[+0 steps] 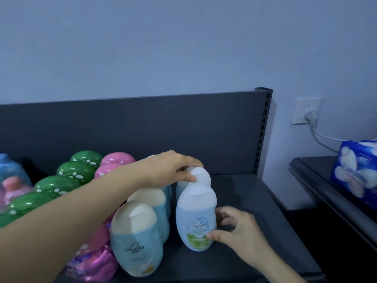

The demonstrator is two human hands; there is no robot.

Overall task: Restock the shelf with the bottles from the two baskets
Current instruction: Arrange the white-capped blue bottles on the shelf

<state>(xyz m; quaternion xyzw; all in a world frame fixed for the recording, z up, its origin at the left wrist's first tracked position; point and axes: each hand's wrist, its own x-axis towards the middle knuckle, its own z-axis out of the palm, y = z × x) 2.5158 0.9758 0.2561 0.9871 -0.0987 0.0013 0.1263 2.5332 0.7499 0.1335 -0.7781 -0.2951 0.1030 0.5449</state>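
Both bottles in hand stand on the dark shelf (255,211), in the right-hand row of blue bottles. The left grip (173,168) reaches across from the left and curls over the white cap of the rear blue bottle (201,177), thumb pinching its front. The right grip (234,227) wraps thumb and fingers round the lower body of the front blue bottle (196,217), thumb on its green label. The step looks like squaring these 2 into a straight file beside the cream-capped bottles (135,237). To do it well, steer the rear one from the cap with only light pressure, since these rounded, narrow-based bottles probably tip easily. Let the lower hold slide the front one rather than lift it. Bring the labels to face forward and leave a small gap to the neighbouring row, so that nothing is knocked. The baskets are out of view.
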